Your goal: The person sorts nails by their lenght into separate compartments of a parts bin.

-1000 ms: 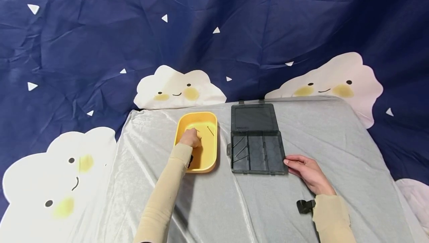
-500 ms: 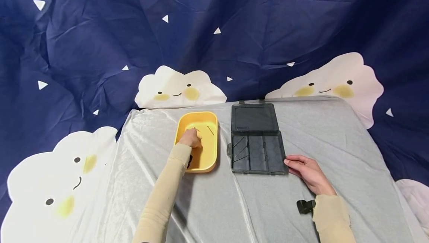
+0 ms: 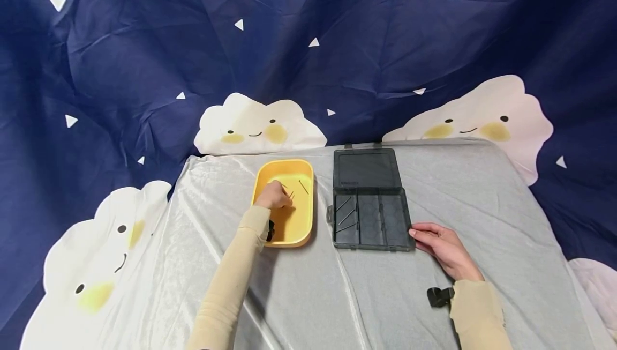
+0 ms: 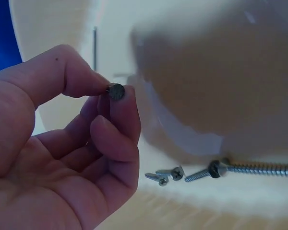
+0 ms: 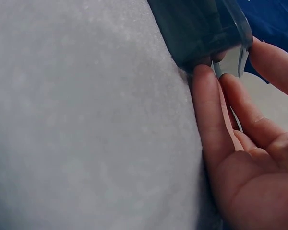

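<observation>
In the left wrist view my left hand [image 4: 81, 139] pinches a nail [image 4: 116, 91] between thumb and index finger, its flat round head toward the camera. In the head view that left hand [image 3: 272, 195] is inside the yellow tray [image 3: 303, 232]. Another nail [image 3: 303, 187] lies on the tray floor at the far right. My right hand [image 3: 445, 249] is at the near right corner of a dark see-through compartment box [image 3: 368, 246], its lid standing open. Its fingers are extended, and the fingertips [image 5: 205, 76] touch the box's corner [image 5: 201, 40].
Several nails [image 3: 346, 217] lie in the box's left compartment. Screws [image 4: 176, 173] and a longer, thicker screw [image 4: 264, 169] lie in the tray near the left wrist. Grey cloth [image 3: 308, 296] covers the table, with a blue cloud-print curtain [image 3: 270, 60] behind.
My left hand has shifted slightly up and left within the tray, uncovering more nails by its fingertips. My right hand and the compartment box stay in place.
</observation>
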{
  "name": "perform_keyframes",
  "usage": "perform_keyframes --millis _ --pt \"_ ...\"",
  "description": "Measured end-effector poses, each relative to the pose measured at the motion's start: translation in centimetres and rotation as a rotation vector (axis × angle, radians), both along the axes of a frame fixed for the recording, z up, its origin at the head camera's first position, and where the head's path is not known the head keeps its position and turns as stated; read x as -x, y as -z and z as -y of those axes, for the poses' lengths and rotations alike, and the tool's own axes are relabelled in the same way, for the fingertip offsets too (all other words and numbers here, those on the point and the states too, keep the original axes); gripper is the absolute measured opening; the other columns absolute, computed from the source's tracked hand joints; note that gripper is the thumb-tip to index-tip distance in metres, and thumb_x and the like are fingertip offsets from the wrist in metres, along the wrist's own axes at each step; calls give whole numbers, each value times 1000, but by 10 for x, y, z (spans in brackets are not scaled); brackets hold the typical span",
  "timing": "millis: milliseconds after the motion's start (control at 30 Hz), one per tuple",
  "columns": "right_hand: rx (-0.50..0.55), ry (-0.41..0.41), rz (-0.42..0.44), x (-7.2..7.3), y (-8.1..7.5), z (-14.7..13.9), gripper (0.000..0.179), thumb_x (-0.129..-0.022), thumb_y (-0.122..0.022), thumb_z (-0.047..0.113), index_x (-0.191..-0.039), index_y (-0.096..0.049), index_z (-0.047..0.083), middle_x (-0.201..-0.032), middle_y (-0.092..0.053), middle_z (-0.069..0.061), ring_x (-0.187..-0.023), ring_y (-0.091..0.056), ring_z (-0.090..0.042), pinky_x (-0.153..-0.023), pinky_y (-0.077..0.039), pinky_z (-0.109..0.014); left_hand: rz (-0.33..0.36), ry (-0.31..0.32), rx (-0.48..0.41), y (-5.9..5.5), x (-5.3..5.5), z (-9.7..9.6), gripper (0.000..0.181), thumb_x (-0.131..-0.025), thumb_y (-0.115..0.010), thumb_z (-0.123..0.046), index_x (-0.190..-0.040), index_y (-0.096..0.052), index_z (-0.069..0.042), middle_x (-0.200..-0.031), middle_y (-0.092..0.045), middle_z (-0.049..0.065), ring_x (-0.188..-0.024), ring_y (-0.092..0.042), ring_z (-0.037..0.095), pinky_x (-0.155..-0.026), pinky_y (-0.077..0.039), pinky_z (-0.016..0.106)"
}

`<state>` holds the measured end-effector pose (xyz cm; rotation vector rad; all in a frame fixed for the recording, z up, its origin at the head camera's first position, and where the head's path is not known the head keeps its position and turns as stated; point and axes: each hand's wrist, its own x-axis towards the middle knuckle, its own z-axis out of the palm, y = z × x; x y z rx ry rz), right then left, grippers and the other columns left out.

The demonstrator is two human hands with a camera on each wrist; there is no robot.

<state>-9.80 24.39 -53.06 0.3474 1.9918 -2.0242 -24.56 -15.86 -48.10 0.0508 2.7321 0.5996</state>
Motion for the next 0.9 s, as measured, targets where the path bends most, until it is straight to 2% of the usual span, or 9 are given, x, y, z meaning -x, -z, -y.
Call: perform_keyframes --millis 267,433,533,733,900 --pt "-2 -5 -7 0 -1 0 53 -88 -71 22 -127 -53 -9 -95 -65 19 -89 -63 6 -81 -54 -18 -12 -58 -220 -7 -4 0 9 -79 -72 -10 -75 -71 -3 -64 -65 2 -59 -53 11 -54 -40 19" --pt "10 -2 -4 -1 0 0 48 -88 -71 21 -124 -56 -6 -94 -65 19 -89 -64 5 -81 -55 -18 35 -115 -365 -9 -5 -3 6 -80 -71 -6 -82 -69 -1 -68 -63 1 -61 -55 9 -60 -48 22" --pt "12 0 -3 -1 1 0 47 -88 -71 21 -124 -57 -5 -94 -65 19 -89 -64 5 -81 -55 -18 81 -153 -485 -11 -5 -4 7 -81 -68 -3 -87 -67 2 -68 -61 0 -59 -57 7 -64 -53 25" --pt "7 0 -8 -1 2 0 50 -88 -71 21 -126 -55 -8 -94 -65 19 -89 -64 5 -81 -55 -18 166 -199 -711 -17 -6 -8 25 -86 -62 0 -107 -60 14 -68 -59 -2 -59 -56 5 -55 -47 17" --pt "13 6 -8 -1 3 -1 48 -87 -71 21 -124 -57 -6 -94 -66 19 -88 -64 5 -80 -55 -18 199 -216 -814 -24 -7 -13 31 -87 -59 1 -114 -54 15 -69 -59 -3 -61 -58 6 -56 -47 17"
